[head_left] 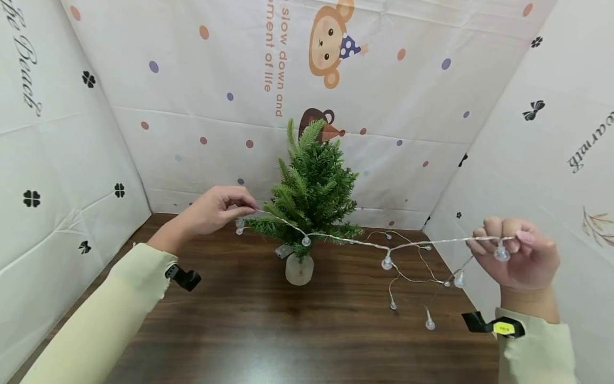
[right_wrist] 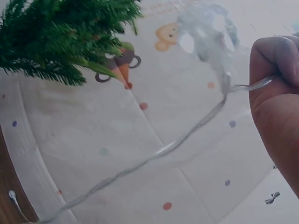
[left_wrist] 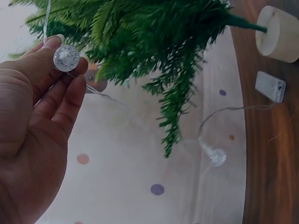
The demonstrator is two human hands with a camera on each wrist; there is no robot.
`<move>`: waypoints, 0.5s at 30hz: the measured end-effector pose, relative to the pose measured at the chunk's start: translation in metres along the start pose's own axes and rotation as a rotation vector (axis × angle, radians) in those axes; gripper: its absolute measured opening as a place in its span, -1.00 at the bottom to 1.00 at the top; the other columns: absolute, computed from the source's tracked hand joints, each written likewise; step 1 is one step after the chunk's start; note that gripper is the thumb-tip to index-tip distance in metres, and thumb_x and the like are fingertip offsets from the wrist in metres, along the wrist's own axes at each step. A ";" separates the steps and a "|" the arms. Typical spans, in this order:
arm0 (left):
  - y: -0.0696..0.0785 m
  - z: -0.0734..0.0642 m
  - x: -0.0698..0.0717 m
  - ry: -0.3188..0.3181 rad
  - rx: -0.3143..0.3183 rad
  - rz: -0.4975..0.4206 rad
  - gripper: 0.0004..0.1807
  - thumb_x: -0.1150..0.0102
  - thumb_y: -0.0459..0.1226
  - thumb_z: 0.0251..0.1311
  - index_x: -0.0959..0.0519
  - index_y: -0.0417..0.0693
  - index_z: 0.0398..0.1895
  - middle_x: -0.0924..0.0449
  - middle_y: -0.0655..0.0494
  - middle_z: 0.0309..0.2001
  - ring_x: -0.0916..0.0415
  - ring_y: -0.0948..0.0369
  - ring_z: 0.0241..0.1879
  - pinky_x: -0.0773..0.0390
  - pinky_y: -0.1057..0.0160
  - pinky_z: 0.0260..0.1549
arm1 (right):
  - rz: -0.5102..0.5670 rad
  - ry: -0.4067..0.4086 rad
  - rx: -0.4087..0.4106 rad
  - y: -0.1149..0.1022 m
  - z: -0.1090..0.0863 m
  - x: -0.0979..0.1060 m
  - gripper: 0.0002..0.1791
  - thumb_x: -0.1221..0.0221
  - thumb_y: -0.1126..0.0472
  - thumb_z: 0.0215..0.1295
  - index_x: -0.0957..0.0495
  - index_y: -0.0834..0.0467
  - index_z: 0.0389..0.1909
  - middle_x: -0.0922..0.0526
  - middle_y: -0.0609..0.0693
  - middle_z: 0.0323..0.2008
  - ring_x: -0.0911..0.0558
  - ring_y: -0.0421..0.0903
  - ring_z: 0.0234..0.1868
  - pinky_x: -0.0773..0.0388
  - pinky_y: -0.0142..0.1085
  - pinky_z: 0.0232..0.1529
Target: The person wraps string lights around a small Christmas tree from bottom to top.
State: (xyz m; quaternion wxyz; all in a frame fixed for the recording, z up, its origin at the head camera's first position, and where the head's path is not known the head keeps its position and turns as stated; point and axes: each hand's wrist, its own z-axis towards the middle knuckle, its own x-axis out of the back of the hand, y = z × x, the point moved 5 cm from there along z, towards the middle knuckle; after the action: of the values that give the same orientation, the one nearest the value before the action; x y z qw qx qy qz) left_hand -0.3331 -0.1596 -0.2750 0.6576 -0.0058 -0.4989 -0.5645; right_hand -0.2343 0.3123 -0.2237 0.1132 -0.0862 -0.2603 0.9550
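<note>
A string of clear bulb lights [head_left: 387, 261] stretches across the front of a small green Christmas tree [head_left: 316, 181]. At the tree's left side, my left hand [head_left: 218, 210] pinches the wire between thumb and fingertips; in the left wrist view a crackled clear bulb [left_wrist: 66, 58] sits at those fingertips. Off to the right, my right hand [head_left: 518, 253] grips the wire with curled fingers, a bulb [head_left: 501, 252] hanging beside them. Between the hands the wire runs nearly taut. Below it, loose loops with several bulbs [head_left: 430, 323] dangle or lie on the right.
The tree stands on a pale round base [head_left: 299, 270] on a dark wooden table [head_left: 268, 325]. A small clear battery box [head_left: 283, 251] lies left of the base, wired to the lights. Printed white cloth [head_left: 192, 80] encloses the back and both sides.
</note>
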 end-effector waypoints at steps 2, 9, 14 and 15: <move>0.001 -0.002 -0.005 -0.010 -0.006 -0.003 -0.86 -0.26 -0.37 0.37 -0.74 0.00 -0.14 -0.71 0.17 -0.22 -0.56 0.24 -0.32 -0.57 0.30 -0.35 | 0.021 0.025 -0.003 -0.007 0.001 0.007 -0.71 0.32 0.33 0.21 -0.32 0.44 -0.48 -0.27 0.09 -0.62 -0.19 -0.11 -0.55 -0.07 -0.37 -0.44; 0.003 -0.005 -0.020 -0.047 -0.010 0.021 -0.83 -0.26 -0.29 0.38 -0.76 0.05 -0.05 -0.72 0.18 -0.13 -0.57 0.31 -0.27 -0.55 0.28 -0.29 | 0.122 0.101 0.007 -0.031 0.011 0.015 -0.68 0.32 0.26 0.19 -0.28 0.38 -0.58 -0.19 0.02 -0.65 -0.12 -0.14 -0.54 -0.03 -0.34 -0.42; 0.009 -0.006 -0.025 -0.052 -0.015 0.031 -0.81 -0.28 -0.29 0.37 -0.75 0.05 -0.01 -0.72 0.22 -0.12 -0.59 0.34 -0.17 -0.58 0.20 -0.16 | 0.146 0.126 0.006 -0.038 0.020 0.017 -0.66 0.32 0.26 0.16 -0.27 0.37 -0.65 -0.20 0.03 -0.67 -0.12 -0.13 -0.56 -0.03 -0.33 -0.43; 0.010 -0.006 -0.025 -0.049 -0.019 0.037 -0.80 -0.27 -0.30 0.38 -0.75 0.06 -0.01 -0.72 0.23 -0.12 -0.59 0.34 -0.17 -0.57 0.21 -0.16 | 0.148 0.128 0.004 -0.039 0.021 0.017 -0.66 0.31 0.26 0.16 -0.28 0.37 -0.66 -0.20 0.04 -0.67 -0.12 -0.13 -0.57 -0.03 -0.33 -0.43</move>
State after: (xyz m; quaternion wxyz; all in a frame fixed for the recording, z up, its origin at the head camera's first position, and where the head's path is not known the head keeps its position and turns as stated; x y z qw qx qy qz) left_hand -0.3181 -0.1407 -0.2891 0.6554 -0.0350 -0.5093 -0.5566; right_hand -0.2487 0.3391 -0.1876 0.0589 -0.1661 -0.2434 0.9538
